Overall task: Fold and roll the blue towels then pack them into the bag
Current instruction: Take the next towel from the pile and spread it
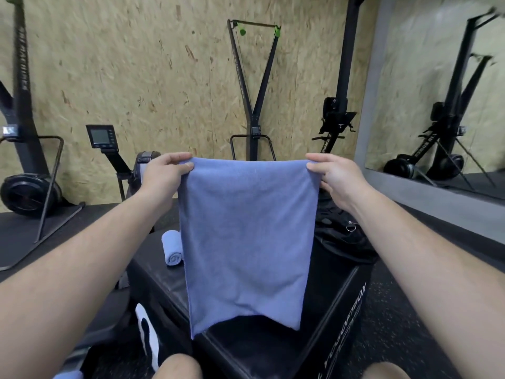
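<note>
Blue towel (246,236) hangs flat above the black surface (155,280). Your left hand (164,176) pinches its top left corner and your right hand (337,177) pinches its top right. A rolled towel (172,248) lies on the surface's left side, and the dark bag (347,242) on its right.

Chipboard wall (136,64); black rubber floor (396,324); rowing machines (30,187); mirror (451,91) at right.
</note>
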